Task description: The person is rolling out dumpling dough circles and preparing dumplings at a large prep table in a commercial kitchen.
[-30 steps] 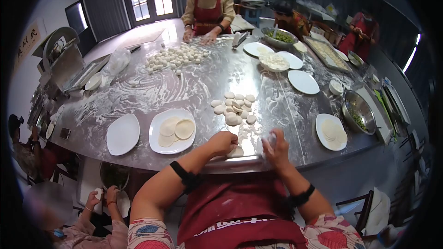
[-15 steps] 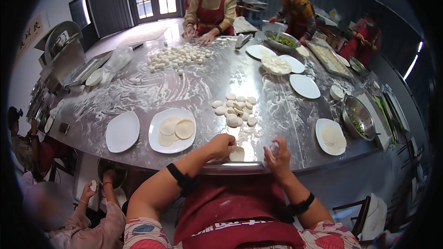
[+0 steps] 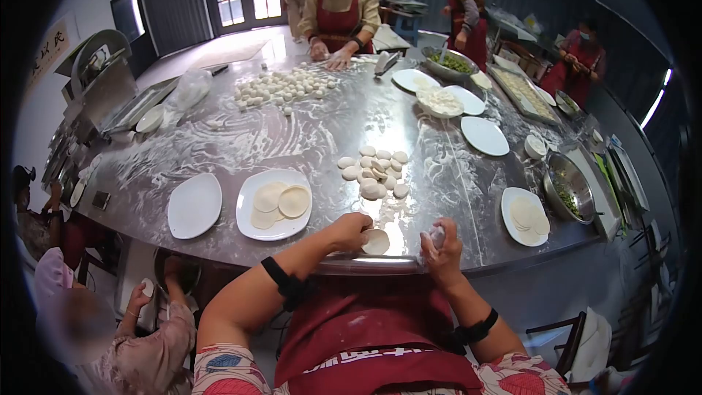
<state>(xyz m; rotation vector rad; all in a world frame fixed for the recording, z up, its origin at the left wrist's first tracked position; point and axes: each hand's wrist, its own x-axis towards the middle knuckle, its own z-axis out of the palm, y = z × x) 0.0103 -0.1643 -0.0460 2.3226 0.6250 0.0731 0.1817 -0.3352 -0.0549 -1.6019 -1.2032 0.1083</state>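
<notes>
My left hand (image 3: 352, 232) is at the table's near edge, its curled fingers touching the left edge of a flat round dough wrapper (image 3: 376, 242). To the right, my right hand (image 3: 442, 246) is closed around a small whitish object that I cannot make out clearly. Beyond my hands lies a cluster of small flattened dough discs (image 3: 368, 188). Left of them, a white plate (image 3: 252, 230) holds several thin round wrappers (image 3: 268, 195).
An empty white plate (image 3: 194, 206) is at the left. On the right are a plate of wrappers (image 3: 525, 217) and a metal bowl of green filling (image 3: 567, 189). Across the floured table (image 3: 292, 143), a co-worker (image 3: 341, 11) handles dough near many dough pieces (image 3: 285, 88).
The wrapper by my left hand looks rounder and wider. My hands have barely moved. At the back right, a person has straightened up and turned away from the table.
</notes>
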